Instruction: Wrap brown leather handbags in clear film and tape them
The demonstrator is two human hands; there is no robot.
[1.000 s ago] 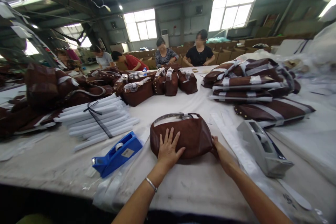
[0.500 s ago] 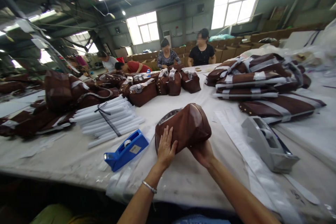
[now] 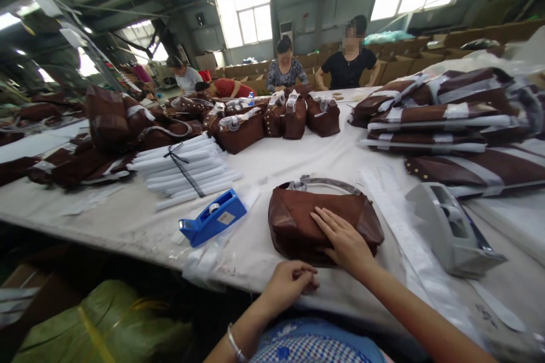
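Observation:
A brown leather handbag [image 3: 298, 227] lies on the white-covered table, its wrapped strap looped along the far side. My right hand [image 3: 347, 241] rests flat on the bag's near side, fingers stretched out and thumb apart. Close to the table edge, just in front of the bag, my left hand [image 3: 289, 285] has its fingers curled in, with nothing visible in them. It is apart from the bag. To the left of the bag stands a blue tape dispenser [image 3: 215, 218]; to its right is a grey tape dispenser [image 3: 455, 232].
White rolls [image 3: 187, 167] tied with a dark ribbon lie at the left. Several brown bags [image 3: 240, 131] stand further back. Flat wrapped bags [image 3: 438, 119] are stacked at the right. White strips [image 3: 395, 238] run beside the grey dispenser. Co-workers [image 3: 349, 65] are across the table.
The bag, previously tilted up between both hands, now lies down on the table. My left hand has come off it toward the table edge; my right hand has moved from beneath it onto its side.

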